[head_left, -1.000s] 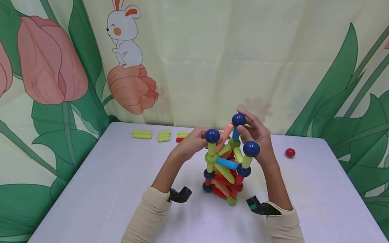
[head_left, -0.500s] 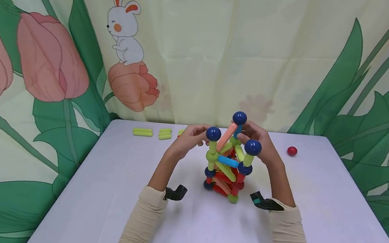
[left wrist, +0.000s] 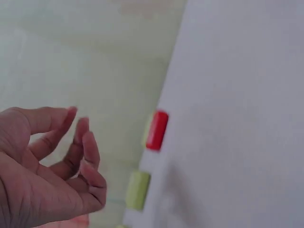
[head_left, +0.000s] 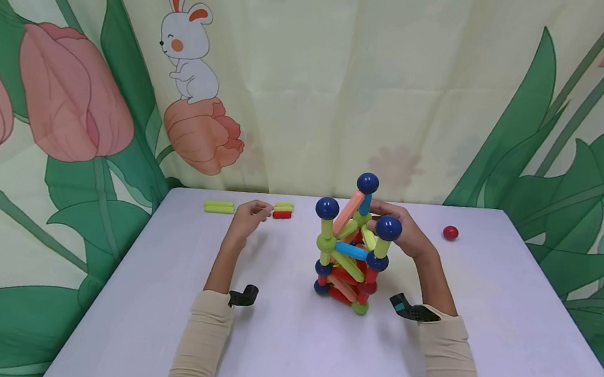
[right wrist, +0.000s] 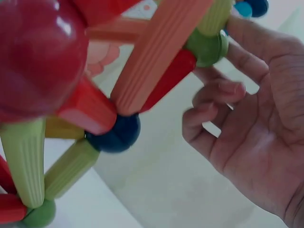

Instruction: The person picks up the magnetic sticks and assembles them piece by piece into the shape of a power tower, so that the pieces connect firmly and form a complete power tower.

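Observation:
A tower of magnetic sticks and balls (head_left: 351, 251) stands on the table, with blue balls topping its three uprights. My right hand (head_left: 404, 227) is at its back right column, partly hidden by the tower in the head view. In the right wrist view, this hand's thumb and index finger pinch the column around a green ball (right wrist: 207, 47), while the other fingers curl loosely. My left hand (head_left: 249, 218) is off to the tower's left, over the back row of loose sticks. Its fingers are loosely bent in the left wrist view, with nothing between them.
Two light green sticks (head_left: 219, 206) lie left of my left hand. To its right are a red stick (head_left: 282, 215) and light green ones (head_left: 284, 205). A red ball (head_left: 450, 232) lies at the back right. A printed curtain (head_left: 311, 92) hangs behind the table.
My left hand has left the tower and moved left to the loose sticks. My right hand has slid down from the top blue ball along the back column. The tower stays standing.

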Motion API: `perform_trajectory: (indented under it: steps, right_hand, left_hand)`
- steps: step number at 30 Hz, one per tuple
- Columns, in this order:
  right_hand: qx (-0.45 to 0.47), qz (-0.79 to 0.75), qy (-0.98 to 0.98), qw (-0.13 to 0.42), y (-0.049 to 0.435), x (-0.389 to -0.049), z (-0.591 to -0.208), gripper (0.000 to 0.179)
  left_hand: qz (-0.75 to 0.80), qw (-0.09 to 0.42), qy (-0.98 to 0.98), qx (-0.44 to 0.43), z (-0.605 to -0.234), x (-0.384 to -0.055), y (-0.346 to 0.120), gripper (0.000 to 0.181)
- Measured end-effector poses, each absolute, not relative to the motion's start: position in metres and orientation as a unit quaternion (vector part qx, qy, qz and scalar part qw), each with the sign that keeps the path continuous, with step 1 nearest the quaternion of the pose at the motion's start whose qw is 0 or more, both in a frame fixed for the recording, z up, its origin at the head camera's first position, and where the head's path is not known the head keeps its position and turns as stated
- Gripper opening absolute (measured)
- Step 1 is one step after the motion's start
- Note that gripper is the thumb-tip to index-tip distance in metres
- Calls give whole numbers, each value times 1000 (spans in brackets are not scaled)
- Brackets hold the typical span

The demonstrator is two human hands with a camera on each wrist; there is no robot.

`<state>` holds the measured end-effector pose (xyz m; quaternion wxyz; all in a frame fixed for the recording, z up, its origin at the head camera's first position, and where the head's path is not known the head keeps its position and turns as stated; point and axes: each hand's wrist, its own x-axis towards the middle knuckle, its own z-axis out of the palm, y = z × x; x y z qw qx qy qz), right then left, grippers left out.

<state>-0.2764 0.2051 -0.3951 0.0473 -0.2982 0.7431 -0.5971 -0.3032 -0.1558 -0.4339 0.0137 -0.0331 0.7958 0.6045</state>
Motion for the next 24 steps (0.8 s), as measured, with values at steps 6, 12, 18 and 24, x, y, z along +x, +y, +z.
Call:
perform_trajectory:
  steps: [6,12,18,24]
  right_hand:
    - [-332,-642,686,87,210,-280,-406,49]
    - [-340,-647,679,70,213,-279,-405,45]
    - [-350,-647,672,85,219,-275,-404,48]
    - [-368,-639,667,109,223,-273,-404,56]
  left_hand:
    - [562,-54,813,-144,-457,-316,-198,26]
    - [478,-130,851,-171,-470,-328,-225,30]
    - [385,-46,911,-142,-475,-333,-240,42]
    - [254,-2,961,-115,-475,-332,-246,47]
